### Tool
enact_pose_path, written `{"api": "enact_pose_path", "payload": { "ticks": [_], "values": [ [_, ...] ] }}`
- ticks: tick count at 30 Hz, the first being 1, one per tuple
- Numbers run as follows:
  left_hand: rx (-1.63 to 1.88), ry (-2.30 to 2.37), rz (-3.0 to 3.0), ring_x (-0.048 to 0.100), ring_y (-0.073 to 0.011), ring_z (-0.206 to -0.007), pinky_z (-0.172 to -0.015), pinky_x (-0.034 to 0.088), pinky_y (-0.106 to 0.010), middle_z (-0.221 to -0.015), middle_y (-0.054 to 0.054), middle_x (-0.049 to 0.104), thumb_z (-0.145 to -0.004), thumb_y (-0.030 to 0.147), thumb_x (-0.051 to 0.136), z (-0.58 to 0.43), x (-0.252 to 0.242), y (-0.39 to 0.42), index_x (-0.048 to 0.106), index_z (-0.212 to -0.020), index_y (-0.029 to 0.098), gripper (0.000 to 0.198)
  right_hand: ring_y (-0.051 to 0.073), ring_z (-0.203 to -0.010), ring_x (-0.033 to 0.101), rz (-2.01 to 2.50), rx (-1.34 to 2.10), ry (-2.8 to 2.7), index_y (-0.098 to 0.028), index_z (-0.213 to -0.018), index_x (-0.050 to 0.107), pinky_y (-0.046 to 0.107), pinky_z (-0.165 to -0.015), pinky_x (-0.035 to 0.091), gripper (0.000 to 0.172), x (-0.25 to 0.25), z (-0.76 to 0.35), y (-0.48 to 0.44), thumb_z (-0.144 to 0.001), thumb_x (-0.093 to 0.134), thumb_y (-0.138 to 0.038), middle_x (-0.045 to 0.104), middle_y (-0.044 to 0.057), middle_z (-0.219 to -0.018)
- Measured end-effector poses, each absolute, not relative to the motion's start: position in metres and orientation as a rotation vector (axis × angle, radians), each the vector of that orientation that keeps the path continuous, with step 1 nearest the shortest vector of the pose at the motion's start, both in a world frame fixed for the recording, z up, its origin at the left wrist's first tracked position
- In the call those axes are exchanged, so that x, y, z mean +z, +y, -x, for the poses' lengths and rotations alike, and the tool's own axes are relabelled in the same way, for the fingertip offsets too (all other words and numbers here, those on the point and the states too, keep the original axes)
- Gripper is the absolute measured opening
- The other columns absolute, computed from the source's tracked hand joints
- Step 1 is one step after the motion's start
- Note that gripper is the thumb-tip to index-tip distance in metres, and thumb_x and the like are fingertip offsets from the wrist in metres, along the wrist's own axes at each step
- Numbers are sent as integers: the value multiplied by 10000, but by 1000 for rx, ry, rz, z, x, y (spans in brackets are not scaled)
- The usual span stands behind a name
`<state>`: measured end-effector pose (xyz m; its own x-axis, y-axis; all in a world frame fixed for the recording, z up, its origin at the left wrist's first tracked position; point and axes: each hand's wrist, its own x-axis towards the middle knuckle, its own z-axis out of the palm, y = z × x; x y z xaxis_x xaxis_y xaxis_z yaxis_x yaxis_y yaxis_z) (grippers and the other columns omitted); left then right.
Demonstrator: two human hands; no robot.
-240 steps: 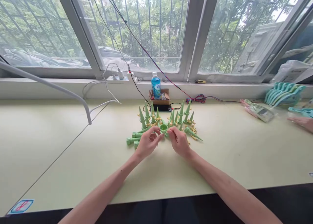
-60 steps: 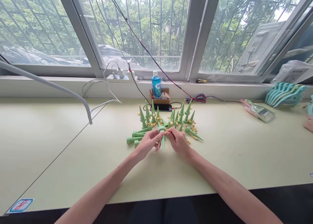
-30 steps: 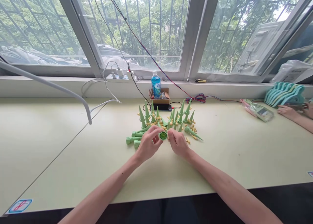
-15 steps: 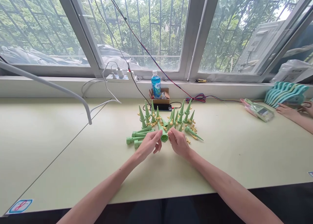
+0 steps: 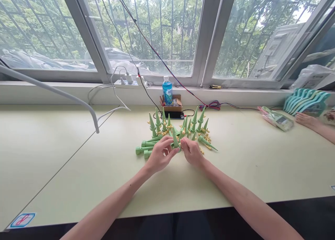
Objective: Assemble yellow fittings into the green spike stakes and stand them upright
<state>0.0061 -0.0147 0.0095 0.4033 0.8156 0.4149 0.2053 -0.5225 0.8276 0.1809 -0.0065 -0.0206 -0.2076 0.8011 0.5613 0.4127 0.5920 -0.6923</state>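
Front of blue btl [image 5: 167, 92] (label blurry): L hand [image 5: 161, 155] pinches green cone [image 5: 175, 139], tip up; R hand [image 5: 192, 151] curled, can't tell if gripping. Sticker [image 5: 22, 220], far front-left of btl: red 8-like mark.

Green cone [image 5: 175, 140], smooth, tapering to narrow tip, held tip-up in left hand [image 5: 161, 154], leaning slightly left. Wider end down, partly covered by thumb. Small yellow peg [image 5: 180, 144] at cone's lower right side, pinched in right hand [image 5: 192, 151], mostly hidden by fingers; whether seated in cone, too small to tell.
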Motion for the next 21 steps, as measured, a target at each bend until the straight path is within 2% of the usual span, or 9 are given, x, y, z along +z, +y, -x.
{"api": "enact_pose_path", "payload": {
  "ticks": [8,15,19,21],
  "values": [
    [1240,913,-2206,505,-54,-591,-540,506,-219,-1093,-53,539,-934,224,532,-5,-2,-10,670,-1101,276,223,114,-513,406,1017,482,-1814,-213,-711,378,241,-521,314,380,-22,-178,-6,-1028,279,-398,442,-26,-601],
    [1284,973,-2159,522,-59,-601,-538,504,-212,-1111,-64,525,-951,288,512,-9,0,-12,606,-1171,261,241,109,-508,364,1036,409,-1742,-215,-704,365,236,-517,313,387,-19,-176,-8,-1027,281,-410,407,-36,-596],
    [1317,1059,-1996,526,-64,-572,-509,470,-212,-1060,-62,555,-953,377,490,-10,3,-11,594,-1039,195,227,108,-517,369,1031,409,-1688,-210,-724,398,232,-528,331,370,-17,-177,-9,-1028,302,-397,425,-31,-613],
    [1301,1091,-1894,504,-69,-534,-497,441,-214,-927,-46,582,-953,428,469,-9,6,-11,599,-903,168,295,108,-518,370,1019,393,-1679,-208,-729,412,232,-529,332,360,-17,-178,-9,-1027,313,-384,427,-30,-615]
  ]
}}
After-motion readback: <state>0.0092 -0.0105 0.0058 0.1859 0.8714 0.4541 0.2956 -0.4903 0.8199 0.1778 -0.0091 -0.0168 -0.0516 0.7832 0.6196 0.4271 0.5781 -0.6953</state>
